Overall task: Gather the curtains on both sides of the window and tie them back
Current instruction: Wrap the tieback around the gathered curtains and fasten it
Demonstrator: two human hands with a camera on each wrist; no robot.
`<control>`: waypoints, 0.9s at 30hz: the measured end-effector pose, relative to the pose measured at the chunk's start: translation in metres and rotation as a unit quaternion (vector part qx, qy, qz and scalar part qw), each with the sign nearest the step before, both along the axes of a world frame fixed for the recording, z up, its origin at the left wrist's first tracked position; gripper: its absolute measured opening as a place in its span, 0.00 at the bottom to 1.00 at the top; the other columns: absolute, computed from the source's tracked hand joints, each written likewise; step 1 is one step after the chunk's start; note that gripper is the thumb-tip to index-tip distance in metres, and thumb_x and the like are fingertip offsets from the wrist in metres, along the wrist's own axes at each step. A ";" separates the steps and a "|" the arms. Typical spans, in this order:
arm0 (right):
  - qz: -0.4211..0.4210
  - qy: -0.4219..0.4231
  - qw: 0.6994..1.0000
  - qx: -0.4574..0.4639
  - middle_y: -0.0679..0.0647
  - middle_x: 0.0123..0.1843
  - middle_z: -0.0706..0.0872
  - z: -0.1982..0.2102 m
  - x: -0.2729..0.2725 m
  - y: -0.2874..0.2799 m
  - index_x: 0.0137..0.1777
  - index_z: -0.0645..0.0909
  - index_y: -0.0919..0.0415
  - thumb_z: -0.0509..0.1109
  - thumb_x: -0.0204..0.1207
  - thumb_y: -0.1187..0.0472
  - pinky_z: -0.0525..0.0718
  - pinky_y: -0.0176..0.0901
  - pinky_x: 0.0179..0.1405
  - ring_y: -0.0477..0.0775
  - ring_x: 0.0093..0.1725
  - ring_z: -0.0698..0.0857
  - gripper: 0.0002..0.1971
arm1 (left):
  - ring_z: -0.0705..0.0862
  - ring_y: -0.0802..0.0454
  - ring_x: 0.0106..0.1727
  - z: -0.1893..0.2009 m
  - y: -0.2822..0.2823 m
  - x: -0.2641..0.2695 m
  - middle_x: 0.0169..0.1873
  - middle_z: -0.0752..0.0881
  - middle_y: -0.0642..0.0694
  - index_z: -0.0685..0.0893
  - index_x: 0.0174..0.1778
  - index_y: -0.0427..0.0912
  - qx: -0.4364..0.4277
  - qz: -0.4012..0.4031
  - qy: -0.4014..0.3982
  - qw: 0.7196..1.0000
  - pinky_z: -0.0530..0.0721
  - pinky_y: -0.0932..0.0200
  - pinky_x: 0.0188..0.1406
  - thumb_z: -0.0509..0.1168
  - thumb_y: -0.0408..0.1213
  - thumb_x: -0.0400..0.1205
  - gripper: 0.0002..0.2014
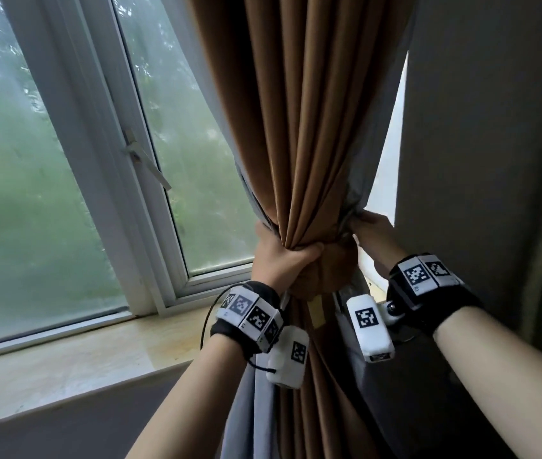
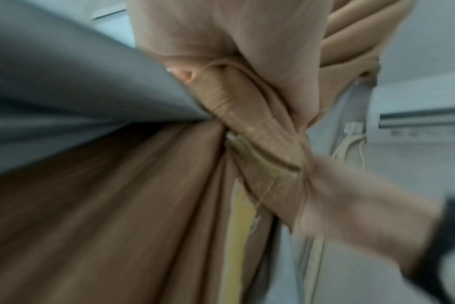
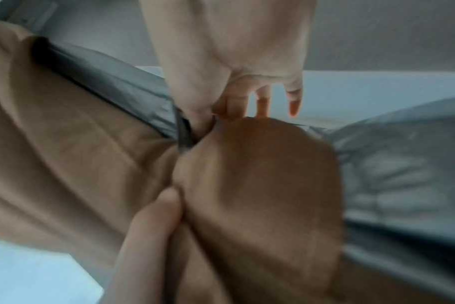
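Observation:
A brown curtain [image 1: 296, 127] with a grey lining [image 1: 359, 180] hangs at the window's right side, pulled into one bunch. My left hand [image 1: 282, 260] grips that bunch from the left, fingers curled round it. My right hand [image 1: 370, 226] is at the bunch's right edge; in the right wrist view its thumb and forefinger [image 3: 221, 109] pinch the fabric there while the other fingers point out. In the left wrist view a tan tie-back band [image 2: 249, 127] crosses the gathered cloth. Where its ends go is hidden.
The white-framed window [image 1: 103, 134] with a latch handle [image 1: 147, 160] fills the left. A pale stone sill [image 1: 64, 356] runs below it. A grey wall [image 1: 495, 127] stands close on the right.

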State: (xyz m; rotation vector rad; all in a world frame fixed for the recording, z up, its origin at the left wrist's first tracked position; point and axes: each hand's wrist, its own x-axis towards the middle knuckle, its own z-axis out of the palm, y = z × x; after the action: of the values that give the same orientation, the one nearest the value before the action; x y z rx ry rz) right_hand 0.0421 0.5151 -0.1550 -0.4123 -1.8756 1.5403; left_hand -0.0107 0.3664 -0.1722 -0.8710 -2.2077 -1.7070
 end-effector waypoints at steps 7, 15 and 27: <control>0.010 -0.127 0.989 0.074 0.63 0.55 0.81 0.031 0.001 -0.013 0.58 0.77 0.58 0.60 0.76 0.67 0.77 0.44 0.50 0.56 0.58 0.79 0.12 | 0.76 0.60 0.56 -0.001 -0.005 0.000 0.48 0.71 0.64 0.64 0.64 0.39 -0.020 -0.029 -0.024 0.999 0.73 0.69 0.54 0.74 0.56 0.55 0.45; -0.125 0.095 0.986 0.056 0.61 0.62 0.80 0.042 0.020 -0.024 0.63 0.73 0.62 0.65 0.50 0.39 0.78 0.62 0.63 0.65 0.63 0.79 0.41 | 0.81 0.54 0.55 -0.003 -0.043 -0.007 0.70 0.74 0.38 0.51 0.78 0.42 -0.001 -0.188 -0.157 0.969 0.83 0.73 0.43 0.68 0.29 0.77 0.38; -0.058 0.014 0.994 -0.087 0.54 0.67 0.68 -0.039 0.032 -0.031 0.77 0.61 0.59 0.61 0.81 0.58 0.64 0.31 0.53 0.49 0.67 0.69 0.25 | 0.58 0.52 0.80 -0.107 -0.065 0.002 0.80 0.54 0.47 0.40 0.81 0.48 -0.172 -0.128 -0.163 0.963 0.59 0.48 0.81 0.74 0.74 0.43 0.76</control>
State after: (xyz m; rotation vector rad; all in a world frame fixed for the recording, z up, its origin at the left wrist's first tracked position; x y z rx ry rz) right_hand 0.0742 0.4836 -0.1942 -0.5655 -1.6712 1.6277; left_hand -0.0085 0.3017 -0.2789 -1.0579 -2.7787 -1.7039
